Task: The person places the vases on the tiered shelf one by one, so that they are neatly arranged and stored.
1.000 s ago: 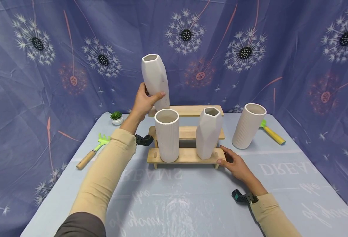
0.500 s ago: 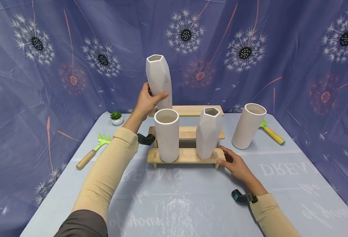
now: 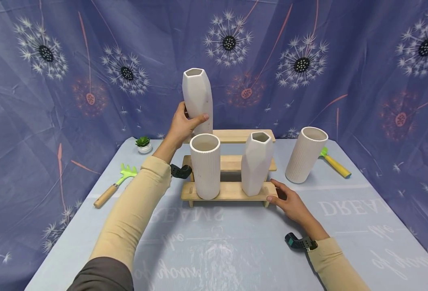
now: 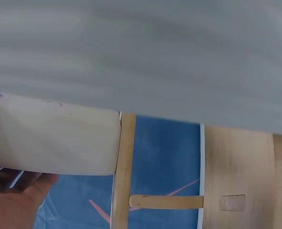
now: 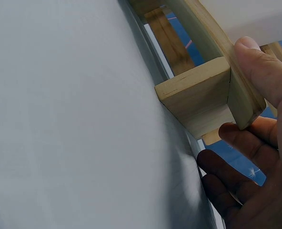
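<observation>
My left hand (image 3: pixel 183 125) grips a white faceted vase (image 3: pixel 198 93) around its lower half, at the left end of the top shelf (image 3: pixel 243 136) of a three-step wooden stand. In the left wrist view the vase's base (image 4: pixel 105 143) meets that shelf's edge (image 4: pixel 125 167). A white ribbed cylinder vase (image 3: pixel 206 169) on the lowest step hides its base from the head view. Another faceted vase (image 3: pixel 257 163) stands to the right on the same step. My right hand (image 3: pixel 290 202) holds the right end of this lowest step (image 5: pixel 246 90), thumb on top and fingertips beneath.
Right of the stand, a second ribbed vase (image 3: pixel 306 155) stands on the table, with a yellow-handled tool (image 3: pixel 337 165) behind it. At left are a small potted succulent (image 3: pixel 143 144) and a green hand rake (image 3: pixel 115 186). A dandelion-print cloth (image 3: pixel 155 48) hangs behind.
My left hand has carried the faceted vase slightly right over the top shelf and brought it more upright. My right hand has stayed put on the stand.
</observation>
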The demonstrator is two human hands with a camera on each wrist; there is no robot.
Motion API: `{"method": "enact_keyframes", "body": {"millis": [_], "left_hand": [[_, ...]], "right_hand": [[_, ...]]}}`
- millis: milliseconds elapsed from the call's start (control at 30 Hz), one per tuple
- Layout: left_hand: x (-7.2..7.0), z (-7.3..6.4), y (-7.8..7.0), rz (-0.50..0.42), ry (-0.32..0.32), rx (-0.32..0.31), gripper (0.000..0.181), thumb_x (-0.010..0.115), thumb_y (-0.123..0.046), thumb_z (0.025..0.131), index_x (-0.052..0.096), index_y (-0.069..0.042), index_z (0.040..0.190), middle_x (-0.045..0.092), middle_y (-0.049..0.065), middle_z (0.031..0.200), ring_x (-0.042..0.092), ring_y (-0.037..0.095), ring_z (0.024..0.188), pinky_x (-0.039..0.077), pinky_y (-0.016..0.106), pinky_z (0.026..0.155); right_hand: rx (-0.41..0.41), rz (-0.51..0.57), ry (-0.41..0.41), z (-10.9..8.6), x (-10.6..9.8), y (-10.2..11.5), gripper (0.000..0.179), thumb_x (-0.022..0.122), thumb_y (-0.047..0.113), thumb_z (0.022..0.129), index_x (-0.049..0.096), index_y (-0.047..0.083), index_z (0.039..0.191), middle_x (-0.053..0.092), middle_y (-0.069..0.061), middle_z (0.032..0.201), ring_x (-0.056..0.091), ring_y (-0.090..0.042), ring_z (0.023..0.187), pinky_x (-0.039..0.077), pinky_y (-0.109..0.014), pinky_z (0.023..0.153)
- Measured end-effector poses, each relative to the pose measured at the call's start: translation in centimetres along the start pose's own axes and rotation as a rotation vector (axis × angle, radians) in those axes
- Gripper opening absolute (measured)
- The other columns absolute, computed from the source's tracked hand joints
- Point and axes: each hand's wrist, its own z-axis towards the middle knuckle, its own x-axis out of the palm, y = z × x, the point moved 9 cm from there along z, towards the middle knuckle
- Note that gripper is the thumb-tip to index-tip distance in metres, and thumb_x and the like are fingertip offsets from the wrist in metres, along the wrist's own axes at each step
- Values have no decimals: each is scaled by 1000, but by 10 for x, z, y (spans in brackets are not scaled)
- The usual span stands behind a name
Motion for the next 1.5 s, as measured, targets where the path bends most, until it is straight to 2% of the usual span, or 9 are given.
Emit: {"method": "enact_keyframes", "body": {"millis": [167,400,667,900,1100,1333,1500], "left_hand": [[0,1,2,12,7,-6,82,75,-35,79,27,-13,143,47,12,136,50,26,122,44,43,100],[2,3,3,48,25,-17,84,73,-39,80,26,-13,144,46,12,138,49,27,124,43,44,101],[3,3,2,93,42,-34,84,72,-44,80,25,-15,145,44,12,138,50,27,123,43,45,101],[6,6,4,111,58,-55,85,71,-45,81,24,-17,145,42,10,141,50,27,124,44,46,101],[7,8,5,119,62,-59,84,70,-45,81,24,-17,145,42,8,141,50,27,124,44,46,101],[6,7,5,127,70,-53,85,71,-46,80,24,-17,145,42,9,141,50,27,124,44,46,100],[5,5,5,138,73,-43,86,71,-45,81,23,-18,146,42,9,140,49,27,124,44,45,101]], "right_hand": [[10,-2,-1,0,0,0,69,65,26,89,34,1,145,51,-29,132,54,-39,119,47,-19,83],[15,-5,-5,-2,0,1,69,65,27,89,34,1,145,51,-29,133,53,-40,119,48,-41,91],[5,-9,-10,-1,0,2,69,66,27,89,34,0,144,52,-29,132,53,-40,119,49,-35,89],[18,-2,-10,8,2,-25,71,66,29,88,33,6,146,51,-27,134,53,-38,120,47,-43,92],[13,-15,-19,13,2,-39,73,67,36,87,33,11,147,52,-24,134,54,-35,119,49,-39,90],[0,-15,-20,12,2,-38,73,67,37,86,35,11,146,54,-24,132,55,-35,118,49,-27,85],[-1,-17,-24,11,3,-36,72,67,36,86,35,11,146,54,-23,131,55,-35,118,49,-24,83]]}}
